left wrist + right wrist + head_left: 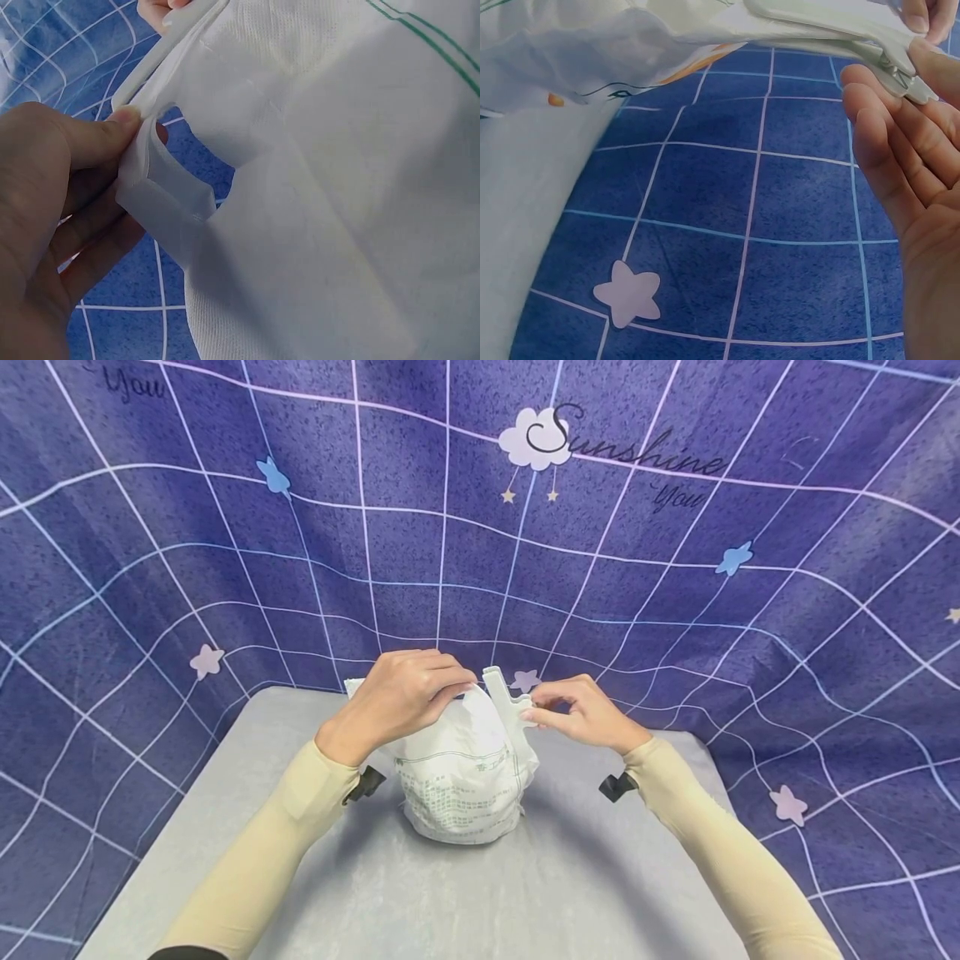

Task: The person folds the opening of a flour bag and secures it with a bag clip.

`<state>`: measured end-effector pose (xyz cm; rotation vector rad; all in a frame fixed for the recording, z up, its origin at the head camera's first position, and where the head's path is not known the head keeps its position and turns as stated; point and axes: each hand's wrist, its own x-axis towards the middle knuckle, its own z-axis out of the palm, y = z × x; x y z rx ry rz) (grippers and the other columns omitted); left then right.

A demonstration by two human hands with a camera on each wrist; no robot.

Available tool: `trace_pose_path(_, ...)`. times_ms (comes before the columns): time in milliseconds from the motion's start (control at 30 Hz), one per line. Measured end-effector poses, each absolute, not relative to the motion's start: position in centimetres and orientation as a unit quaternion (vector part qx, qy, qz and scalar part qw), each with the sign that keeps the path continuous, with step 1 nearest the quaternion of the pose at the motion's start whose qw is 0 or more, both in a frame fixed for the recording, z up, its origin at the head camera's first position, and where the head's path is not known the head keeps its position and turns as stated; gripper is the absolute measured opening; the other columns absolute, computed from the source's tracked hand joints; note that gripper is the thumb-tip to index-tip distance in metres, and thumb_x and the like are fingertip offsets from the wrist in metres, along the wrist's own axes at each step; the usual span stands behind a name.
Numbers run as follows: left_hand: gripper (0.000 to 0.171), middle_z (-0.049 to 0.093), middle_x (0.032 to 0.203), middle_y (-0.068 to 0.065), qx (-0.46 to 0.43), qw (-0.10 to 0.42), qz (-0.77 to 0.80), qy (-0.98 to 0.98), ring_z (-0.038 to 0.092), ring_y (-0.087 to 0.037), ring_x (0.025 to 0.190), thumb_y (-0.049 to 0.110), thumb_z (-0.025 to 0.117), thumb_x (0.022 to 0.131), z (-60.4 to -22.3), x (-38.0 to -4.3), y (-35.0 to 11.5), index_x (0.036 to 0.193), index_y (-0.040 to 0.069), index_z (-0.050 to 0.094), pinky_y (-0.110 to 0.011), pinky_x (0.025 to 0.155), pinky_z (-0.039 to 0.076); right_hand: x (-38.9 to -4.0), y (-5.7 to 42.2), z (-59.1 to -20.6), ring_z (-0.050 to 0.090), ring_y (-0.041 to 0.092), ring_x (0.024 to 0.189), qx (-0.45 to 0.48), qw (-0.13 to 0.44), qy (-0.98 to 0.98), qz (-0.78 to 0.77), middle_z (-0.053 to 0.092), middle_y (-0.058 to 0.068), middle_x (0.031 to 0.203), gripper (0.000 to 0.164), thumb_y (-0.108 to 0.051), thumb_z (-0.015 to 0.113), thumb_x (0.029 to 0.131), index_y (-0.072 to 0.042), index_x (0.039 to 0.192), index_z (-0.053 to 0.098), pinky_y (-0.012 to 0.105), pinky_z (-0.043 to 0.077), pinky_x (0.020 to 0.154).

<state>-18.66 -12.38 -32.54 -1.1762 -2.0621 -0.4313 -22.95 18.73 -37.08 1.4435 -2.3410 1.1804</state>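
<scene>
A white woven bag (461,785) with green print stands upright on the grey table. At its top edge my left hand (408,697) pinches the rim between thumb and fingers, right beside a cut-out handle hole that shows in the left wrist view. On the bag's upper right side sits a white sealing clip (506,702), its long bar lying along the bag's mouth. My right hand (585,710) pinches the clip's grip tabs between thumb and fingers. In the right wrist view the clip (885,56) reaches from the bag's edge into that hand.
The grey table (465,902) extends in front of the bag and to both sides. A purple curtain (420,543) with a grid, stars and lettering hangs behind and around the table. Dark camera mounts (365,783) sit under both wrists.
</scene>
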Motion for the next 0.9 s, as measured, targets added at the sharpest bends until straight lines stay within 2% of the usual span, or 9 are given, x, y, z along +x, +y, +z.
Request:
trace_pose_path(300, 0.012, 0.079, 0.093, 0.004, -0.45, 0.364, -0.162, -0.799, 0.076, -0.017, 0.083, 0.01, 0.083, 0.093, -32.59, -18.67, -12.32, 0.104, 0.012, 0.085, -0.034, 0.074, 0.064, -23.15, 18.63, -37.06, 0.065, 0.007, 0.064, 0.485, 0.058, -0.785, 0.382, 0.066, -0.013, 0.072, 0.019, -0.007, 0.08, 0.095, -0.019, 0.085, 0.069, 0.024, 0.055, 0.062)
trace_pose_path(533, 0.009, 0.079, 0.091, 0.004, -0.45, 0.369, -0.16, -0.798, 0.076, -0.017, 0.081, 0.011, 0.084, 0.092, -32.27, -18.64, -12.36, 0.102, 0.011, 0.084, -0.034, 0.073, 0.064, -23.42, 18.68, -37.33, 0.056, 0.005, 0.062, 0.501, 0.074, -0.783, 0.363, 0.063, -0.016, 0.071, 0.021, -0.009, 0.08, 0.095, -0.023, 0.084, 0.068, 0.019, 0.04, 0.051)
trace_pose_path(900, 0.013, 0.079, 0.094, 0.003, -0.456, 0.379, -0.154, -0.791, 0.076, -0.018, 0.083, 0.008, 0.082, 0.093, -32.49, -18.76, -12.52, 0.105, 0.011, 0.084, -0.035, 0.072, 0.064, -23.56, 18.57, -37.09, 0.057, 0.004, 0.062, 0.511, 0.069, -0.779, 0.357, 0.065, -0.014, 0.071, 0.021, -0.008, 0.08, 0.094, -0.022, 0.084, 0.069, 0.019, 0.04, 0.049)
